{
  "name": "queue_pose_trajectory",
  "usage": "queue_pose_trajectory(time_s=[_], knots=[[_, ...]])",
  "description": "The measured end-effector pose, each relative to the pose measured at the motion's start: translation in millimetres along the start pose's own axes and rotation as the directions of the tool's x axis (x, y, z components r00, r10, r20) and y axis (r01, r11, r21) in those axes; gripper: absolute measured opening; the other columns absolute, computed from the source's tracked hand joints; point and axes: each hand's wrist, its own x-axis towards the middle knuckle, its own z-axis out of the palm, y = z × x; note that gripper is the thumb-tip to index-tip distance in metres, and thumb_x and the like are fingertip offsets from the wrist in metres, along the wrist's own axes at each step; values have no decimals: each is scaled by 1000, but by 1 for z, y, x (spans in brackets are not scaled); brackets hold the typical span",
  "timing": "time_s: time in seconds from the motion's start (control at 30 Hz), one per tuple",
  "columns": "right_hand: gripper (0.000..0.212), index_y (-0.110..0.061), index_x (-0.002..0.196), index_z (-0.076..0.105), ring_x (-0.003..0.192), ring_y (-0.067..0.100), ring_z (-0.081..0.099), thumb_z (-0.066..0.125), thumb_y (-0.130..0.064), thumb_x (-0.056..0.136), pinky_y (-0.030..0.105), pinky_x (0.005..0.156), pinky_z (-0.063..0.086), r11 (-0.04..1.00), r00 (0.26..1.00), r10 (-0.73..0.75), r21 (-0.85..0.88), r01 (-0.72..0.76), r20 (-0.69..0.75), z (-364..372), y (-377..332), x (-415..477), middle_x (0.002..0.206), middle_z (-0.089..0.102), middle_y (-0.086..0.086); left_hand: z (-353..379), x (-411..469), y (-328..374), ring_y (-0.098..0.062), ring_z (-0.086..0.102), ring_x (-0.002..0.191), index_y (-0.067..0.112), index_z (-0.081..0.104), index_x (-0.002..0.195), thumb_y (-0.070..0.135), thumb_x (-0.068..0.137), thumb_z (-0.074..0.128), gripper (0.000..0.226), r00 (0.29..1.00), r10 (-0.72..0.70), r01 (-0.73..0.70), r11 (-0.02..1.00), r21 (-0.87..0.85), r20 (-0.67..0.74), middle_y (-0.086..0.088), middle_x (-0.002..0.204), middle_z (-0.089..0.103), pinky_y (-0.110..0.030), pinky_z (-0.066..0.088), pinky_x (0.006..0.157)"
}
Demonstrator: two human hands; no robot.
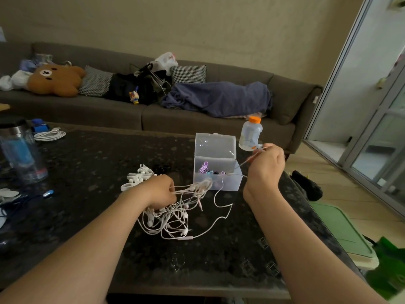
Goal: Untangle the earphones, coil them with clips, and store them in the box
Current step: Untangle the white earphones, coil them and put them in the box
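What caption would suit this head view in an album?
Left hand grips tangled white earphones on a dark table; right hand holds one cord beside the open box.

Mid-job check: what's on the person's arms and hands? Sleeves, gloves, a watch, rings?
Nothing worn that shows. Both forearms are bare right to the bottom edge of the picture: no sleeves, no gloves, no watch or band on either wrist. No ring shows on the left hand or the right hand, though most of the fingers are hidden from view.
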Motion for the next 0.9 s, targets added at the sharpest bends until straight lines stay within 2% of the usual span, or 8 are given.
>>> queue_pose_trajectory(time_s=[0.2, 0.27, 0.33, 0.4, 0.47, 0.63, 0.73, 0.9], knots=[[23, -15, 98, 59, 62, 19, 66, 42, -27, 108, 36, 70, 51, 965, 914, 260, -126, -231, 312, 0, -1, -5, 59, 58, 0, 2, 3, 3, -9, 67, 89, 32, 72, 112, 7, 101, 60, 30, 992, 103, -103, 995, 8, -78, 8, 106, 68, -22, 54, 71], [22, -13, 90, 62, 58, 15, 52, 52, -27, 104, 30, 59, 47, 891, 900, 200, -454, -3, 386, -3, 9, -2, 69, 56, 3, 1, 2, 6, -11, 68, 90, 29, 77, 106, 3, 102, 55, 35, 989, 111, -112, 994, -2, -99, 7, 101, 72, -25, 55, 72], [25, -14, 74, 59, 60, 14, 53, 61, -24, 97, 30, 57, 48, 637, 831, 142, -692, 340, 539, -8, 22, 4, 69, 56, 2, 0, 0, 8, -15, 70, 92, 26, 80, 102, 0, 100, 53, 37, 988, 117, -122, 992, -43, -100, 4, 98, 74, -26, 56, 74], [25, -19, 71, 57, 65, 15, 58, 66, -28, 92, 30, 59, 50, 364, 752, 205, -762, 535, 626, -10, 33, 8, 71, 59, 0, -1, 0, 11, -15, 69, 90, 26, 81, 105, -2, 100, 53, 40, 988, 124, -130, 990, -51, -96, 3, 99, 74, -25, 54, 70], [24, -20, 76, 56, 66, 13, 60, 71, -35, 87, 26, 59, 50, 247, 711, 262, -758, 604, 652, -10, 39, 9, 75, 61, -2, -1, -1, 13, -13, 67, 82, 28, 81, 109, -3, 101, 52, 43, 988, 124, -129, 991, -41, -93, 3, 99, 73, -22, 50, 61], [29, -18, 74, 57, 65, 10, 59, 79, -30, 88, 18, 56, 46, 316, 677, 216, -706, 634, 704, -9, 28, 14, 74, 61, -2, -4, -4, 10, -9, 60, 70, 25, 81, 107, -1, 102, 55, 38, 992, 89, -90, 996, -12, -88, 4, 90, 69, -18, 41, 53], [31, -16, 67, 68, 63, 8, 63, 77, -31, 92, 19, 58, 52, 476, 664, 196, -662, 579, 721, -9, 21, 13, 62, 63, -5, -6, -4, 8, -8, 62, 74, 26, 82, 104, 2, 102, 59, 33, 997, 51, -51, 999, 13, -59, 6, 90, 69, -18, 41, 54], [16, -20, 93, 81, 65, 3, 59, 76, -35, 97, 9, 50, 42, 627, 704, -6, -546, 556, 710, -5, 16, 4, 78, 67, -8, -8, -5, 11, -6, 57, 75, 25, 77, 109, -5, 102, 52, 40, 1000, 26, -25, 991, 128, -6, 7, 92, 64, -15, 40, 52]])
